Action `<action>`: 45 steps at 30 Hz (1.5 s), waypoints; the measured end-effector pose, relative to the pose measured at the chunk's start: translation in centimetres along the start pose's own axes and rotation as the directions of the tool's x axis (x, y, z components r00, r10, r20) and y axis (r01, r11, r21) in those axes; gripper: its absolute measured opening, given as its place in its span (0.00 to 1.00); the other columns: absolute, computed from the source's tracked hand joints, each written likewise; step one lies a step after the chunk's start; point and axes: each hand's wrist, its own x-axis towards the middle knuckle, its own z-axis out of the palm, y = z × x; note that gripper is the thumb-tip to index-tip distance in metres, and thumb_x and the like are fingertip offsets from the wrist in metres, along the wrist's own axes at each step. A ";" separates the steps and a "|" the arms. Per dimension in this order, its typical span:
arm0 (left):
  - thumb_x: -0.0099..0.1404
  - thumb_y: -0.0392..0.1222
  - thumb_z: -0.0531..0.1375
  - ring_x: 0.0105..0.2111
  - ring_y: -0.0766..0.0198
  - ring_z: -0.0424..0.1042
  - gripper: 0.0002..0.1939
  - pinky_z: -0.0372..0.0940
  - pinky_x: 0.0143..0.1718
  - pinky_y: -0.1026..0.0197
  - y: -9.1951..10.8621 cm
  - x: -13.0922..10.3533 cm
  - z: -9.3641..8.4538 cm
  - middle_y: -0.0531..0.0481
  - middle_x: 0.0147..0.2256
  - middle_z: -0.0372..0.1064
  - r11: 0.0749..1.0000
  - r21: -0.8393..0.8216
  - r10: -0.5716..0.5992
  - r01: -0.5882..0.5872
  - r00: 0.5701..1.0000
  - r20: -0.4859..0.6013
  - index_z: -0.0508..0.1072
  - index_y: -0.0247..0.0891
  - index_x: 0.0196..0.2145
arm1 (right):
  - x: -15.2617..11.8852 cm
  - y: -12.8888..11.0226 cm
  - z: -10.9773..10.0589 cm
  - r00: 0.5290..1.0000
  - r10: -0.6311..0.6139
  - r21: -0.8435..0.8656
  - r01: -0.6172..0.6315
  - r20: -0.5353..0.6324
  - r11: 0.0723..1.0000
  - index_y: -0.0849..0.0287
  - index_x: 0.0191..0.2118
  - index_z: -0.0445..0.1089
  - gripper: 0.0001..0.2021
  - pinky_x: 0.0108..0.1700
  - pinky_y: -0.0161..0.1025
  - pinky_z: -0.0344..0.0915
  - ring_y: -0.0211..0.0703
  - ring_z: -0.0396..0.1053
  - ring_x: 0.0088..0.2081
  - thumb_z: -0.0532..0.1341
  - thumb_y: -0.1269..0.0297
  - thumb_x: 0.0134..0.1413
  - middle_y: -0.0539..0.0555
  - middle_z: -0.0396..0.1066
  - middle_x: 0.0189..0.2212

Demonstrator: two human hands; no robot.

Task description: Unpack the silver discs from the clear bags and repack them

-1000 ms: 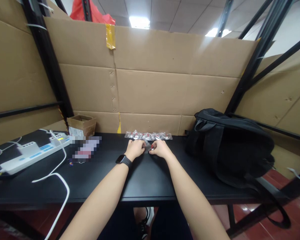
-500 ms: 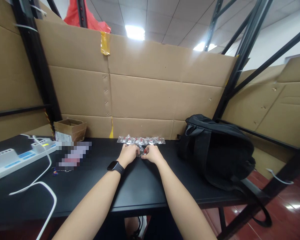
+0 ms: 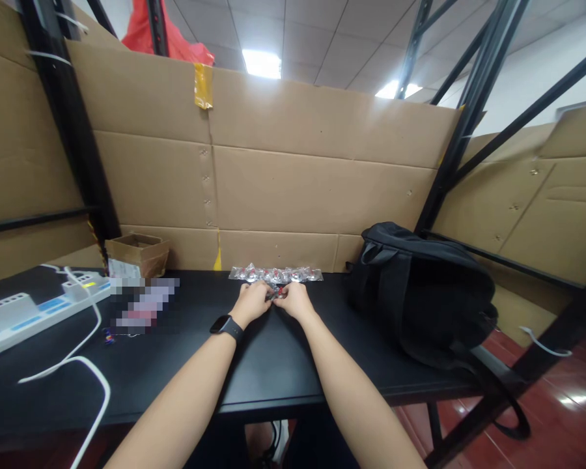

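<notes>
Pinched by L hand & R hand, abt equally nr both: small red-clear packet, just this side of wrapped row (running L–R by cardboard). Can't tell packet's long axis; too small.

Lit brightly from ceiling lights, glossy on the tabletop, glinting off the floor, pixelated at left, stretched toward the edges.

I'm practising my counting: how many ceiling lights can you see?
2. The left ceiling light shows just above the top edge of the cardboard wall; the right ceiling light is farther right, beside a metal post. The cardboard may hide more.
</notes>
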 end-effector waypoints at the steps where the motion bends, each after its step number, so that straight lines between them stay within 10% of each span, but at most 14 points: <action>1: 0.60 0.38 0.62 0.49 0.51 0.72 0.10 0.57 0.51 0.50 0.0 0.0 0.0 0.48 0.45 0.75 1.000 -0.001 -0.008 0.008 1.000 -0.001 0.78 0.44 0.41 | 0.0 0.1 -0.1 1.000 -0.014 0.001 0.014 0.001 1.000 0.61 0.23 0.75 0.04 0.33 0.33 0.64 0.41 0.72 0.28 0.69 0.67 0.41 0.53 0.75 0.22; 15: 0.61 0.36 0.61 0.53 0.50 0.70 0.17 0.56 0.56 0.49 -0.4 0.2 0.1 0.47 0.50 0.76 0.996 -0.035 -0.085 0.085 0.996 0.008 0.76 0.46 0.48 | 0.2 0.2 0.5 0.998 -0.061 0.006 0.061 0.009 0.998 0.62 0.32 0.79 0.05 0.38 0.34 0.67 0.43 0.74 0.32 0.69 0.69 0.45 0.56 0.78 0.29; 45: 0.52 0.29 0.65 0.51 0.55 0.73 0.26 0.64 0.56 0.58 -1.7 0.3 -0.8 0.47 0.50 0.76 0.930 -0.272 0.259 -0.247 0.966 0.006 0.76 0.40 0.50 | -1.1 -2.5 0.1 0.996 0.058 -0.269 -0.075 -0.072 0.960 0.56 0.37 0.72 0.08 0.35 0.37 0.61 0.49 0.74 0.36 0.68 0.65 0.50 0.57 0.76 0.35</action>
